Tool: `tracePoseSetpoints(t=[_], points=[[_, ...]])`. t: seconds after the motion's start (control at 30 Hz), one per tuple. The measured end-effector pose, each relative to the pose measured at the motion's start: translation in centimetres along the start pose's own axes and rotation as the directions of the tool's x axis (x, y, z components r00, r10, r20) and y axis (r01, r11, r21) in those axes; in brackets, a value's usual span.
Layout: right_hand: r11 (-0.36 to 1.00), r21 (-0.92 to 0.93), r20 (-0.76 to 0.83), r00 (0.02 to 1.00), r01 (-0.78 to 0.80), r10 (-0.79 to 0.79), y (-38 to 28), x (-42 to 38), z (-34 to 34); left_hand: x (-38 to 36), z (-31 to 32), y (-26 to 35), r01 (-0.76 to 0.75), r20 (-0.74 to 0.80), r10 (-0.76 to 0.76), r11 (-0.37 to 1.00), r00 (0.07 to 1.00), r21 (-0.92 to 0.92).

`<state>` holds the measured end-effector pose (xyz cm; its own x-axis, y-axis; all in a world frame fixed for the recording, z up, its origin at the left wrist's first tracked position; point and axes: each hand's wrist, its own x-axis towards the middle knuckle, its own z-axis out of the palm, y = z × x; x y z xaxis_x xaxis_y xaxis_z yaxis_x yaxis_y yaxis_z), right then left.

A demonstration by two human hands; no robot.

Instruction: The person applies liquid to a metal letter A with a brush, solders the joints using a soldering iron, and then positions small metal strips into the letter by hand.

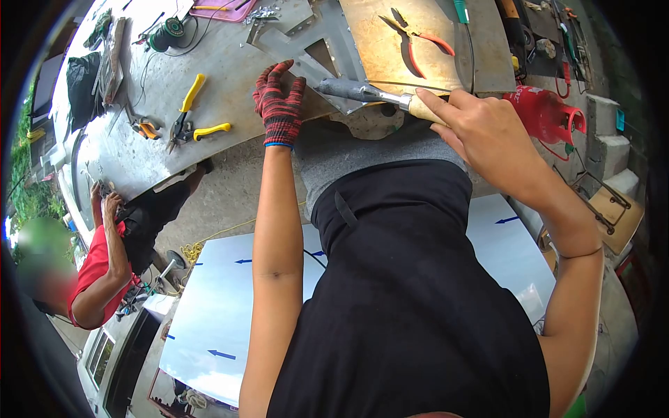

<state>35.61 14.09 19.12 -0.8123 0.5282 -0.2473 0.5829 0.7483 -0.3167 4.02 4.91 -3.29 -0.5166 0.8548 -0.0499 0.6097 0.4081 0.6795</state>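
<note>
My left hand, in a red-and-black striped knit glove, lies palm down at the metal worktable's near edge, fingers apart and holding nothing. Beside it are cut sheet-metal pieces with rows of small holes. My bare right hand is wrapped round the pale wooden handle of a metal tool. That tool has a shiny collar and a thick dark-grey front part, which points left over the sheet metal toward the glove. Just beyond it, red-handled pliers lie spread on a wooden board.
Yellow-handled snips, orange-handled pliers and a green wire spool lie on the worktable. A red gas cylinder stands at right. A person in red works at the left edge. A pale sheet with blue arrows is behind me.
</note>
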Motion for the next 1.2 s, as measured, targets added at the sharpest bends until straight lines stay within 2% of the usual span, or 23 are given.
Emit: tracePoseSetpoints(t=[0.07,0.13,0.27,0.33,0.5,0.57,1.07,1.2], points=[[1.0,0.009,0.003,1.0,-0.019,0.019,0.2,-0.1,0.2,0.0,0.0,0.1,-0.003,-0.002,0.003,1.0,1.0,-0.015],[0.999,0.05,-0.006,1.0,-0.022,0.022,0.9,-0.1,0.6,-0.1,0.1,0.2,-0.022,-0.028,0.023,0.998,0.999,0.057],[0.999,0.05,-0.02,1.0,0.008,-0.007,1.3,0.1,0.7,0.1,0.1,-0.1,0.02,-0.011,-0.02,0.999,1.0,0.032],[1.0,0.008,-0.009,1.0,0.0,0.0,1.0,0.3,0.4,0.0,0.2,-0.3,-0.032,-0.034,0.032,0.999,0.999,-0.022],[1.0,-0.022,0.022,1.0,0.002,-0.001,0.7,0.5,0.1,-0.1,0.2,-0.1,-0.017,-0.061,0.017,1.0,0.998,-0.006],[1.0,-0.025,0.035,0.999,-0.003,0.004,0.5,0.5,0.0,-0.2,-0.1,0.3,-0.011,-0.027,0.012,0.999,1.0,0.037],[0.999,0.038,0.017,0.999,-0.04,0.039,0.7,0.2,0.2,-0.1,-0.1,0.6,0.002,-0.018,-0.002,1.0,1.0,0.021],[0.998,0.06,-0.029,0.999,-0.026,0.028,1.0,0.4,0.4,-0.1,-0.2,0.6,0.011,-0.014,-0.011,1.0,1.0,0.026]])
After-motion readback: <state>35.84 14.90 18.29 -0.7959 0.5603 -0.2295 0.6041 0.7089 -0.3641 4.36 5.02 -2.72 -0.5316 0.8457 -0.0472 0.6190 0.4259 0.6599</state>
